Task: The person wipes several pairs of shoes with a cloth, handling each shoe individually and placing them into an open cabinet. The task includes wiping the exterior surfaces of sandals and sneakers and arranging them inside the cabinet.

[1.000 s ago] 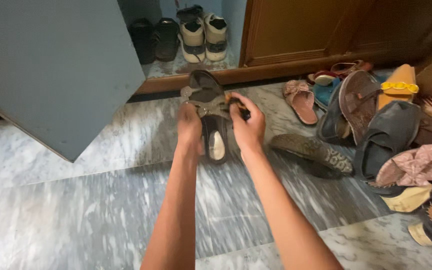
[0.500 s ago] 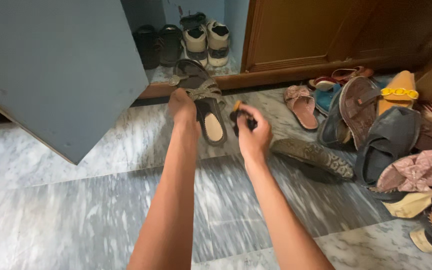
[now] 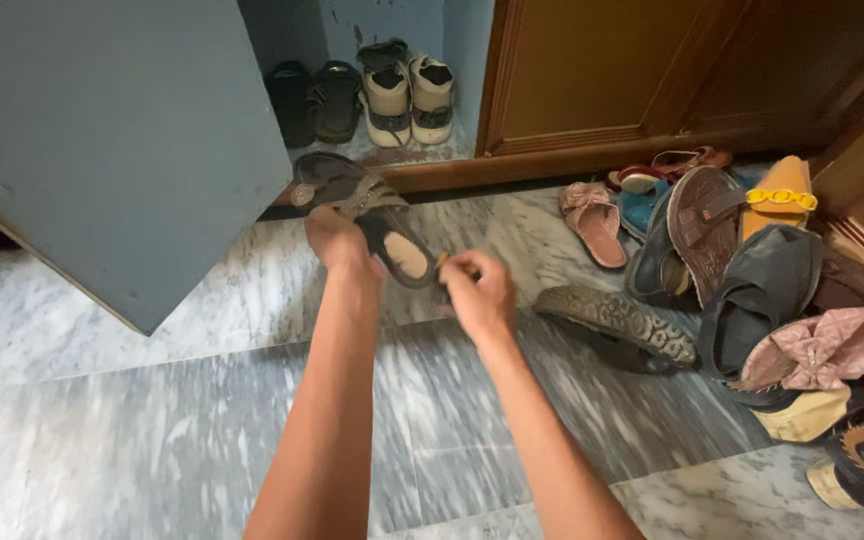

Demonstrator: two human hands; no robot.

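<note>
A pale marble floor [image 3: 152, 440] spreads below an open grey cabinet door [image 3: 112, 140], behind which pairs of shoes [image 3: 399, 88] stand on the cabinet's bottom shelf. A loose heap of sandals and slippers [image 3: 752, 280] crowds the right side against a wooden door frame [image 3: 592, 150], with one patterned shoe [image 3: 617, 322] lying apart, sole up. At centre, a person's left hand [image 3: 337, 245] grips a dark strapped sandal [image 3: 372, 215] by its middle, held clear of the floor. The sandal's long axis runs diagonally, its far end toward the cabinet opening at upper left, its pale insole end toward the right hand [image 3: 477, 292]. That hand, just beside the sandal's near end, is closed around a small dark object [image 3: 443, 264], too hidden to identify. The left hand is nearer the cabinet.
</note>
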